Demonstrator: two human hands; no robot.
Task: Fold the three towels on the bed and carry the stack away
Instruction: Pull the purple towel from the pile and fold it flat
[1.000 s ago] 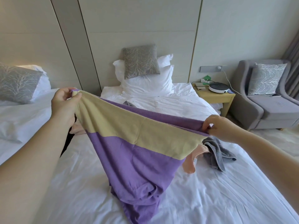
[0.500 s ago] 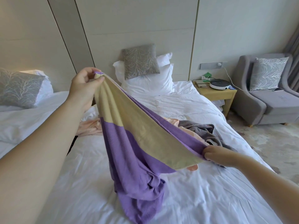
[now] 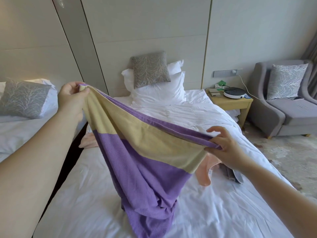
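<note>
I hold a purple and yellow towel (image 3: 147,152) stretched above the white bed (image 3: 89,194). My left hand (image 3: 72,98) grips one top corner, raised at the left. My right hand (image 3: 223,146) pinches the other end of the top edge between thumb and finger, lower at the right, with the other fingers spread. The towel's lower part hangs bunched onto the sheet. A peach towel (image 3: 205,172) lies behind it, showing at both sides. A grey towel (image 3: 234,175) lies by my right forearm, mostly hidden.
White pillows and a grey cushion (image 3: 150,69) stand at the headboard. A second bed (image 3: 20,131) is at the left across a narrow gap. A wooden nightstand (image 3: 231,103) with a round device and a grey armchair (image 3: 283,109) stand at the right on carpet.
My left hand has moved left and lower than half a second ago. My right hand has risen a little and now spreads its fingers, pinching the edge. The towel stretches wider.
</note>
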